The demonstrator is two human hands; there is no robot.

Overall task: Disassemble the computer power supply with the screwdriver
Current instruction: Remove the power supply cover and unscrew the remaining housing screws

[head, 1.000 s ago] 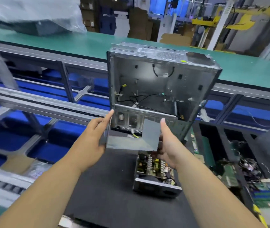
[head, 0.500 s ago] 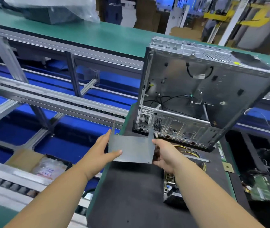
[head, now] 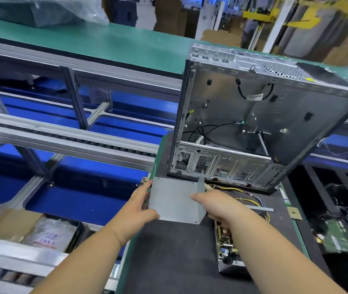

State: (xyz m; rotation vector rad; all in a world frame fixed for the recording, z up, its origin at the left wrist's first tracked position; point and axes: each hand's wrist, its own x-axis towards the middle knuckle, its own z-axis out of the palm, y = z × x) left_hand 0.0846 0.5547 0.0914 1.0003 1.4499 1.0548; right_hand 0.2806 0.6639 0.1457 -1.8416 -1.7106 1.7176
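**Cover off, held clear of the supply**

The power supply's grey sheet-metal cover [head: 176, 201], a flat matte panel with a folded-up flange, is gripped at both edges: left hand [head: 136, 206] pinching the left side, right hand [head: 215, 203] clasping the right. Held this way, it looks ready to be set aside. The opened power supply [head: 227, 249] lies on the black mat [head: 169, 257], boards exposed, yellow wires [head: 249, 200] trailing. Behind stands a bare steel computer case [head: 253, 115].

Two bare forearms, no sleeves in view; left grip [head: 135, 211] ungloved, right grip [head: 217, 205] ungloved
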